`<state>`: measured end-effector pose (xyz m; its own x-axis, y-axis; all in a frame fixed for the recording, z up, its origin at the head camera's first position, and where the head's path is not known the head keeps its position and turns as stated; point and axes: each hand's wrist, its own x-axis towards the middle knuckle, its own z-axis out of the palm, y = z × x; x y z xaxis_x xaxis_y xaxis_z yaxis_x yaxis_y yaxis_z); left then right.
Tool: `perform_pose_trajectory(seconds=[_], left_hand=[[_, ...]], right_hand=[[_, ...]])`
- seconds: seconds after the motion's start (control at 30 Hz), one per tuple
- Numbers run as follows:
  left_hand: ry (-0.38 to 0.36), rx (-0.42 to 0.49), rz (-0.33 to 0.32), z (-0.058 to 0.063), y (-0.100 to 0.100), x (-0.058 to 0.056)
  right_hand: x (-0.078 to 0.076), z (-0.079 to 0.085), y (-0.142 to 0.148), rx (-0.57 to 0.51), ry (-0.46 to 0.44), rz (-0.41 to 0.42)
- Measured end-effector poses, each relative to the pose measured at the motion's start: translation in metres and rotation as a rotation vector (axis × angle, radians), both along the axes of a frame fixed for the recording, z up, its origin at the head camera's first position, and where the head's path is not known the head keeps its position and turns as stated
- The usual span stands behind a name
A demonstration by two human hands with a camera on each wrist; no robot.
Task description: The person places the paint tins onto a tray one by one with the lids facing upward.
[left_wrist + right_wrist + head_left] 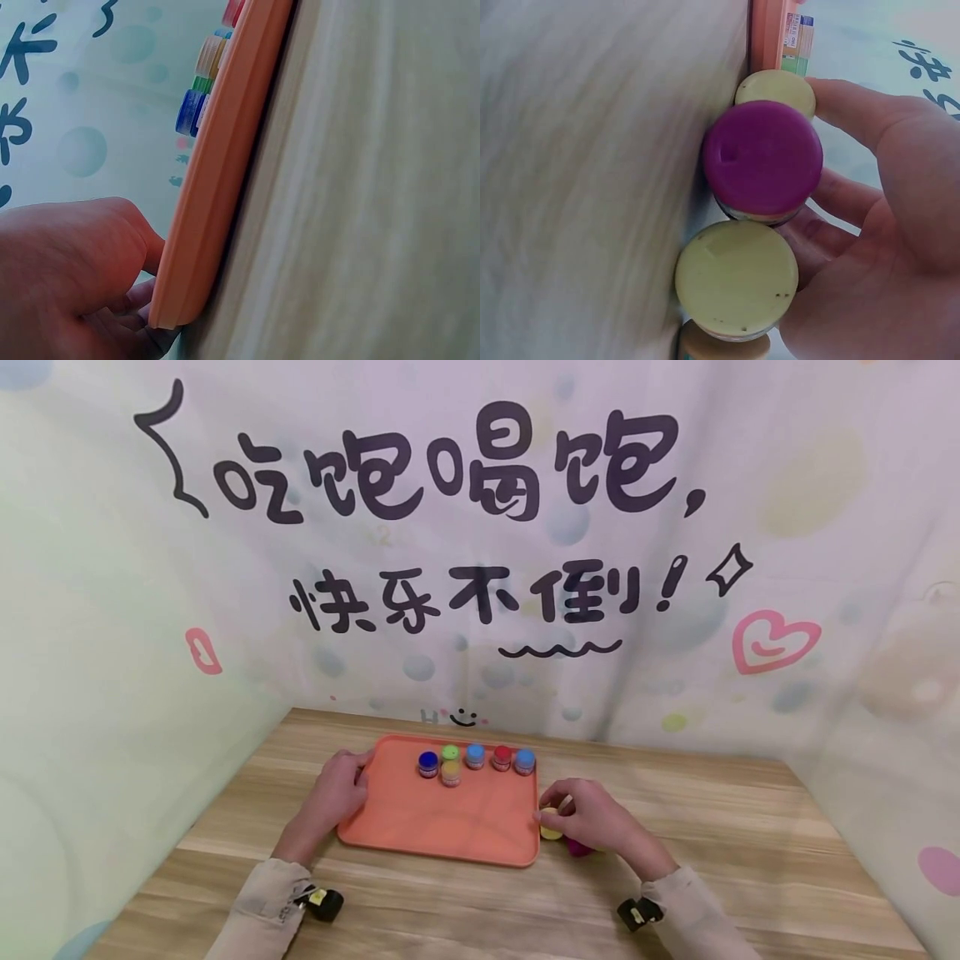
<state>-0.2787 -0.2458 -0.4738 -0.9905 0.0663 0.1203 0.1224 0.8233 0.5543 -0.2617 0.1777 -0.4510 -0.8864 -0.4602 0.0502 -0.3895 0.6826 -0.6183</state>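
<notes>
On the table lies an orange tray (435, 827); my left hand (345, 785) grips its left edge, thumb against the rim in the left wrist view. Beside the tray's right edge, my right hand (588, 814) holds a yellow-lidded paint jar (551, 824), the thumb against it. A purple-lidded paint jar (763, 157) sits close under the same hand. In the right wrist view, another pale-yellow-lidded jar (736, 279) and a tan one (724, 345) line up nearer the wrist. The fingers reach behind these jars, so their grip is partly hidden.
Along the tray's back stand several small paint jars: dark blue (428, 764), green (450, 752), tan (450, 774), blue (475, 756), red (502, 757) and light blue (525, 762). A printed cloth wall (465, 685) rises behind the wooden table (465, 910).
</notes>
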Motion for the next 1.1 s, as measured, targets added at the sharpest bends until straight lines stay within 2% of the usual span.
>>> perform_pose_trajectory(seconds=[0.23, 0.6, 0.8, 1.1], left_hand=[[0.008, 0.001, -0.003, -0.001, 0.0, 0.0], [0.029, 0.01, -0.008, 0.0, 0.001, 0.001], [0.024, 0.012, -0.006, -0.001, -0.001, 0.002], [0.081, -0.002, -0.026, -0.003, -0.001, 0.0]], right_hand=[[0.0, -0.002, 0.001, -0.009, -0.008, -0.003], [0.001, -0.001, 0.002, -0.025, -0.026, -0.063], [0.0, 0.003, 0.002, -0.02, -0.012, -0.049], [-0.001, 0.008, 0.003, -0.021, 0.031, -0.009]])
